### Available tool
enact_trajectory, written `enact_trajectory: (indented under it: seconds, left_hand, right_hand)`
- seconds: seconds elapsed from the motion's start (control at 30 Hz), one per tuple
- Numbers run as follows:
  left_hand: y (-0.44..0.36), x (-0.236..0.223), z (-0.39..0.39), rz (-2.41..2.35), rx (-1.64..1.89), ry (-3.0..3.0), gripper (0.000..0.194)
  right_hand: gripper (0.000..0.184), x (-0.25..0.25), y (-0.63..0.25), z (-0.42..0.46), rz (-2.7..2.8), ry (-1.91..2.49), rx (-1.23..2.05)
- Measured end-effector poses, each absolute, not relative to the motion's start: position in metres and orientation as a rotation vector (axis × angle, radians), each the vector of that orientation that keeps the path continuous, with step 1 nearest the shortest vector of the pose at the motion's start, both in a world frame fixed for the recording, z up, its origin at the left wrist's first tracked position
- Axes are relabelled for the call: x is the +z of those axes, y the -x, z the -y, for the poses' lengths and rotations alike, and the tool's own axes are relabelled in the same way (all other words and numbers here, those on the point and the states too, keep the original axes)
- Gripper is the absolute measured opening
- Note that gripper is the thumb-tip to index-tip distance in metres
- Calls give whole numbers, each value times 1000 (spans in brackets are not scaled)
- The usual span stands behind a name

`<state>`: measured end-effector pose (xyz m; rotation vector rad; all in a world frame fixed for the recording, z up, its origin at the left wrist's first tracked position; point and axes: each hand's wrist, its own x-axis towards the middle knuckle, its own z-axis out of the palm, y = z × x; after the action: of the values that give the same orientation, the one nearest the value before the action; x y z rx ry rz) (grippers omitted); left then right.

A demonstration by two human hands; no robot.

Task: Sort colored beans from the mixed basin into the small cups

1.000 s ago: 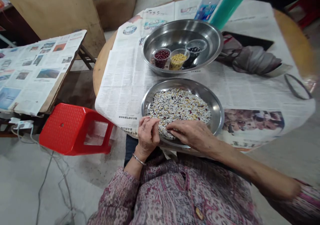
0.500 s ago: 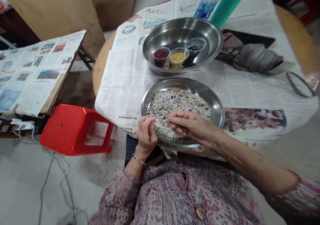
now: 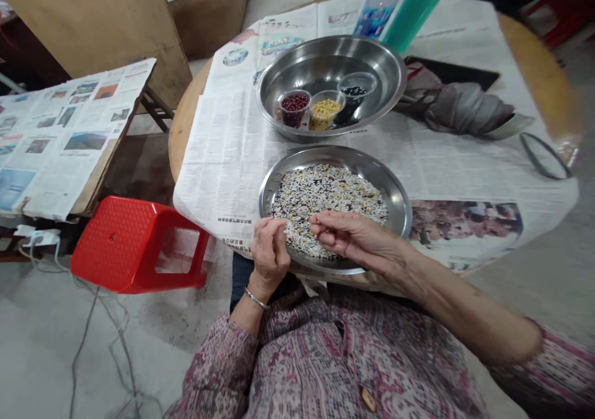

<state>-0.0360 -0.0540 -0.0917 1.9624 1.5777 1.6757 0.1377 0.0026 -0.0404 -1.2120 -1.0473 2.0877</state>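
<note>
A shallow steel tray (image 3: 403, 216) holds a spread of white rice grains (image 3: 332, 186) mixed with yellow, black and dark red beans. Over its near part, my right hand (image 3: 348, 233) is closed in a pinch, thumb against fingertips, palm partly turned up. Whatever sits in that pinch is too small to name. At the tray's near left rim, my left hand (image 3: 269, 248) is closed too, thumb and fingers together; their contents are hidden. Behind the tray, a wide steel basin (image 3: 372, 50) contains clear cups of red beans (image 3: 294, 109), yellow beans (image 3: 324, 114) and black beans (image 3: 354, 97).
Newspaper (image 3: 218, 152) covers the round table. A plastic bottle (image 3: 379, 7), a green cylinder (image 3: 418, 10), a crumpled grey bag (image 3: 465, 106) and a dark loop (image 3: 545, 155) lie around the basin. On the left stand a red stool (image 3: 125, 242) and a newspaper-covered table (image 3: 60, 140).
The whole view has shifted slightly, with the table appearing a little further left. My right hand has turned slightly, its fingers still pinched; my left hand stays closed at the rim.
</note>
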Motion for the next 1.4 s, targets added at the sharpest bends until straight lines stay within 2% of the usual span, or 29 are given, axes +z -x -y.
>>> enact_trajectory:
  seconds: [0.2,0.37,0.43,0.5,0.67,0.8,1.0,1.13,1.27,1.4]
  left_hand:
    - [38,-92,53,-1573,1673,-1994,21]
    - [39,-91,54,-1579,1677,-2027,21]
    - [39,-91,53,-1583,1685,-2034,21]
    - [39,-92,53,-1582,1695,-2045,21]
    - [40,-94,53,-1564,1711,-2035,22]
    - [39,-95,52,-1577,1701,-2033,21]
    - [37,-91,48,-1555,1775,-2050,18]
    - [37,-86,47,-1515,1785,-2057,12]
    - [38,-85,47,-1531,1756,-2068,10]
    - [38,-86,47,-1563,1731,-2071,8]
  right_hand:
    - [11,-36,-148,-23,1036,1142,1981]
    - [8,0,-156,-91,970,1043,1709]
    - [12,14,-151,-124,1032,1008,1500]
    - [20,22,-143,-154,1069,988,1424]
    - [45,13,-124,-198,1375,1162,1175]
    - [44,8,-127,-187,1355,1139,1128]
    - [40,10,-152,-115,1117,1094,1205]
    - [24,-10,-174,-70,1308,1261,1282]
    - [18,-31,-190,-53,1755,1398,1002]
    - [19,-48,-195,-59,2071,1312,641]
